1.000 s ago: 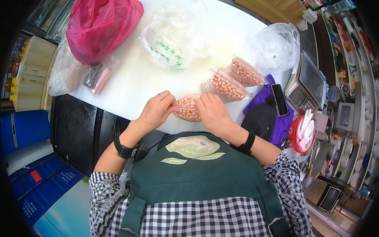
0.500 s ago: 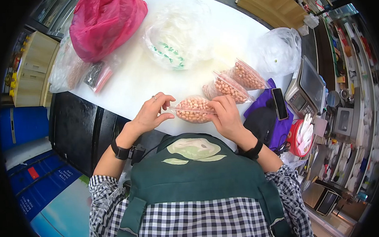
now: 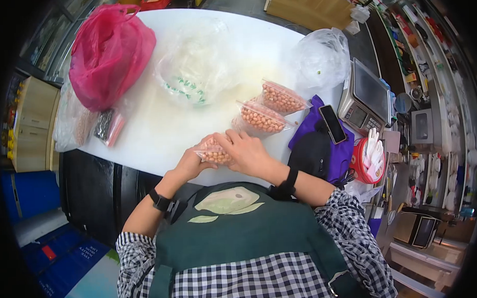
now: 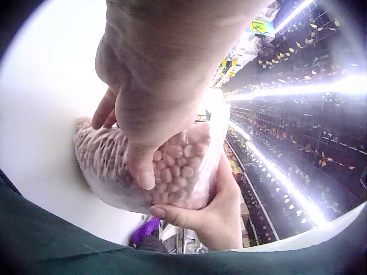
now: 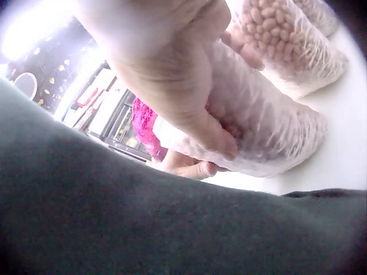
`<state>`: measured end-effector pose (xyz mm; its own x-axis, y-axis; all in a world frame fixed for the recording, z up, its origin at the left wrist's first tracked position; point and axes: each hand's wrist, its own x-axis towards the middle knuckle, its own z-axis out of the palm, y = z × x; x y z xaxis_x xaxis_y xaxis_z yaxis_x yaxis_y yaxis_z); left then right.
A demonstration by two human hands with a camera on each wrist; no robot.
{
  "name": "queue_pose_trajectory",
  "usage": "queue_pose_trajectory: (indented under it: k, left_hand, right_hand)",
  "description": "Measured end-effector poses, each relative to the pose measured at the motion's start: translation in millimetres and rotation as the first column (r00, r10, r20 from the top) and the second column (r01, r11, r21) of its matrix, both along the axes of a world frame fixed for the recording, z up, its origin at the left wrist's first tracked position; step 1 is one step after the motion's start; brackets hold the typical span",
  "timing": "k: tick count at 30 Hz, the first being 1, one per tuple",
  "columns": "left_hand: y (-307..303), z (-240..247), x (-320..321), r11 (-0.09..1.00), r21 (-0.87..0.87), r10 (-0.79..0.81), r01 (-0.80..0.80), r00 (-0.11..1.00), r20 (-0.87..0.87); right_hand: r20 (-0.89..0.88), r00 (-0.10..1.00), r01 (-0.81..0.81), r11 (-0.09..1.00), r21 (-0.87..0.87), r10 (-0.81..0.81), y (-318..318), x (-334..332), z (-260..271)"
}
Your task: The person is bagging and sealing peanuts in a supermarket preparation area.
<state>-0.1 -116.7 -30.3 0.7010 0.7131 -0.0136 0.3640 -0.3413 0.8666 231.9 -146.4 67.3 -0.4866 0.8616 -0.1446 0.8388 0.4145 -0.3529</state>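
Observation:
A clear bag of pinkish nuts is held between both hands near the table's front edge. My left hand grips its left side; in the left wrist view the left thumb lies on the bag. My right hand grips the other side, its fingers over the top in the head view. The right wrist view shows the right thumb pressed on the wrinkled plastic. Two more filled zip bags, a nearer one and a farther one, lie just beyond my right hand.
A pink bag and small packets lie at the left of the white table. Clear plastic bags are at the back. Rightward are a phone, purple cloth, scale and red tub.
The left hand, apart from the bag half a second ago, now grips it. The right hand has shifted over the bag's top. The head view has shifted, moving the table's things leftward in the picture.

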Motion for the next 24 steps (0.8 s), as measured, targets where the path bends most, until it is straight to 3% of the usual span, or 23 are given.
queue_pose_trajectory:
  k: [2, 4, 8, 12, 14, 15, 17, 18, 19, 20, 22, 24]
  left_hand:
    - [0.6, 17.2, 5.0, 0.998, 0.046, -0.048, 0.046, 0.998, 0.032]
    - [-6.9, 39.2, 20.4, 0.995, -0.098, -0.032, 0.033, 0.999, 0.016]
    - [-6.3, 3.1, 43.8, 0.991, -0.054, -0.116, 0.119, 0.992, 0.044]
    - [8.8, 0.6, 48.3, 0.977, 0.039, -0.212, 0.212, 0.977, -0.004]
    - [12.4, 6.3, 52.5, 0.975, -0.150, -0.163, 0.162, 0.987, 0.002]
    - [14.8, 4.7, 53.8, 0.975, -0.148, -0.170, 0.168, 0.985, 0.000]
    - [21.5, 1.5, 56.4, 0.950, -0.233, -0.214, 0.210, 0.977, 0.007]
    - [22.9, -0.6, 55.9, 0.948, -0.229, -0.225, 0.220, 0.974, 0.006]
    - [21.6, -3.9, 53.6, 0.952, -0.237, -0.204, 0.194, 0.979, -0.015]
    - [20.2, -7.2, 51.9, 0.956, -0.243, -0.180, 0.167, 0.983, -0.035]
    - [15.0, -24.3, 48.3, 0.950, -0.276, -0.145, 0.145, 0.989, 0.023]
    - [15.3, -31.5, 50.2, 0.943, -0.306, -0.108, 0.128, 0.991, 0.079]
  right_hand:
    - [-0.032, 0.999, 0.035, 0.997, 0.066, -0.032, -10.2, 8.0, 1.3]
    - [-0.146, 0.987, 0.088, 0.990, 0.107, -0.072, -26.6, 23.7, 9.0]
    - [-0.129, 0.981, 0.152, 0.986, 0.074, -0.142, -35.3, 44.1, -10.3]
    - [-0.111, 0.979, 0.174, 0.985, -0.001, -0.173, -35.2, 46.7, -8.2]
    - [-0.190, 0.972, 0.168, 0.975, 0.143, -0.139, -39.3, 50.4, -11.4]
    - [-0.192, 0.970, 0.175, 0.974, 0.146, -0.145, -39.0, 56.5, -11.8]
    - [-0.475, 0.877, 0.144, 0.983, 0.115, -0.072, -39.2, 78.6, -10.3]
    - [-0.475, 0.876, 0.154, 0.981, 0.120, -0.080, -41.2, 90.3, -6.6]
    - [-0.546, 0.801, 0.174, 0.969, -0.176, -0.243, -43.1, 103.7, -0.4]
    - [-0.561, 0.717, 0.150, 0.878, -0.455, -0.414, -43.8, 116.7, 4.3]
    - [-0.491, 0.751, 0.142, 0.833, -0.535, -0.443, -41.9, 134.2, -5.4]
    - [-0.072, 0.941, 0.253, 0.828, -0.499, -0.331, -37.8, 146.3, -30.1]
